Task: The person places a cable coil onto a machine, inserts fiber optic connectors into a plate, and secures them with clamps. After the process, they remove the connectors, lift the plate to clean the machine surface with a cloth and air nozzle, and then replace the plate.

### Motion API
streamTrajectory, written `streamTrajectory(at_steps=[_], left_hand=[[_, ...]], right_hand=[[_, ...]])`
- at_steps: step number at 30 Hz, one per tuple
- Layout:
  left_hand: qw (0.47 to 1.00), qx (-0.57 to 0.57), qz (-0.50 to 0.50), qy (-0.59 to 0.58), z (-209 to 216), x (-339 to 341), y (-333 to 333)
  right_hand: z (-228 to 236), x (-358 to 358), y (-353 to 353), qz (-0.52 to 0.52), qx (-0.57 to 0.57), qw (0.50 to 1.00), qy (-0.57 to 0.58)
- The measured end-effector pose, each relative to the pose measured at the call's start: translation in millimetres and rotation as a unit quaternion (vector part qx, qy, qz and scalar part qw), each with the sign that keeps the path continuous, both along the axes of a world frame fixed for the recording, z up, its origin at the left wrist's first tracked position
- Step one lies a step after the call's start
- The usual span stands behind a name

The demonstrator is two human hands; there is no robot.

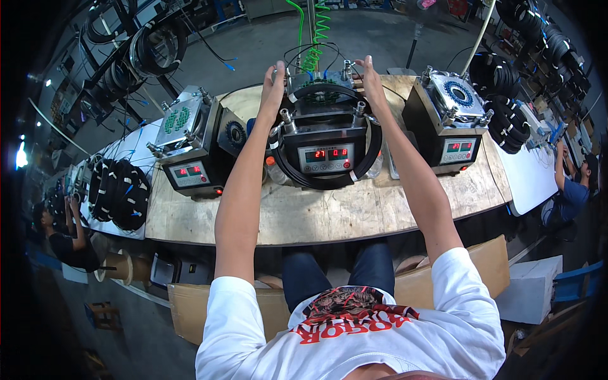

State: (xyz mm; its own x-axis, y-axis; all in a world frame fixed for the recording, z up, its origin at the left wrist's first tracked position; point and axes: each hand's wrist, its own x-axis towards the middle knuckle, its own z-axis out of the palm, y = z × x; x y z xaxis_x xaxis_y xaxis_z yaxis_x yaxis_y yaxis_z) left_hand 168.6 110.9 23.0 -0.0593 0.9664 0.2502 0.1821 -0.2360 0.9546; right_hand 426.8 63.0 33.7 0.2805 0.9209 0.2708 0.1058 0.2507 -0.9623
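Note:
My left hand is at the far left corner of the middle machine, its fingers closed around a metal corner knob. At the opposite far corner, my right hand reaches beside another metal knob, fingers apart; whether they touch it is unclear. Between my forearms stands the middle machine, a metal box with a red-lit display panel. A coil of black cable hangs around its front, its upper part crossing the top. Green pieces and blue cable ends lie on the machine's top plate.
Similar machines stand left and right on the plywood table. A round blue fixture leans beside the left one. Green coiled hose hangs behind. Black cable coils lie on the left side table; people work at both sides.

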Motion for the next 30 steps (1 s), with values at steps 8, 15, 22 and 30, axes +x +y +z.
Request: streamTrajectory(at_steps=[8,15,22,30], left_hand=[[0.99,-0.138,0.007,-0.025,0,-5,9],[0.986,-0.154,0.008,-0.057,-1,-3,5],[0.99,-0.13,-0.032,-0.049,-3,-5,8],[0.987,-0.15,-0.042,-0.028,-9,-12,20]], right_hand=[[-7,11,11,0.008,-0.064,0.998,-0.027],[-5,9,4,0.004,-0.083,0.996,0.008],[-12,12,9,-0.017,-0.073,0.997,0.013],[-10,10,13,-0.037,-0.082,0.995,-0.04]])
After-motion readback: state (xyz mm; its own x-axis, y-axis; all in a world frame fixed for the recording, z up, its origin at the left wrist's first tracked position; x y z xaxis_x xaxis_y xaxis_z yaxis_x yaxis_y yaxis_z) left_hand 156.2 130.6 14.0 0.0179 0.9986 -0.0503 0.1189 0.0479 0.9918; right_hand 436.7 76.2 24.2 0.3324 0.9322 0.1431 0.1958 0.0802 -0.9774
